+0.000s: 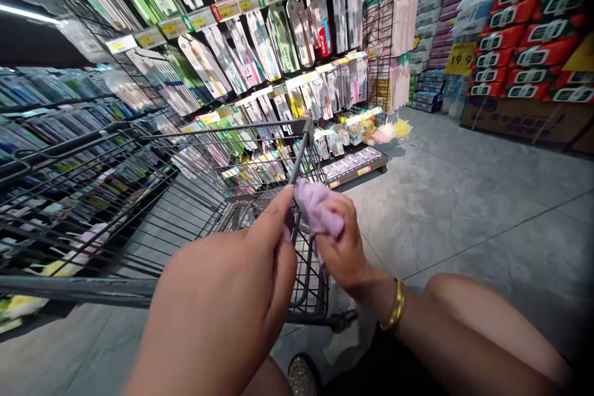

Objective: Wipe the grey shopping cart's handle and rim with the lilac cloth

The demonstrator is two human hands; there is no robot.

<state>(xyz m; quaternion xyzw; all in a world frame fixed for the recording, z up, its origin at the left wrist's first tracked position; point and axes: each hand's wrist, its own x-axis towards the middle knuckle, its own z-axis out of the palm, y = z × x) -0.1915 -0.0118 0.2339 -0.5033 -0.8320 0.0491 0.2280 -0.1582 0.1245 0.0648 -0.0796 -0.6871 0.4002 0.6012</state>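
Note:
My right hand [341, 244] is closed on a small lilac cloth [318, 207] and presses it against the right side of a dark wire shopping cart [195, 198]. A gold bangle [395, 306] sits on that wrist. My left hand [232, 297] is close to the camera, its fingers curled, with the fingertips touching the cart's wire side beside the cloth. I cannot see anything in the left hand.
Shelves [260, 74] of hanging packaged goods with yellow price tags run along the left and back. Stacked red packages [529, 31] and a 19.9 price sign [460, 59] stand at the far right. Grey tiled floor [464, 198] spreads to the right. My knee [464, 303] shows at bottom right.

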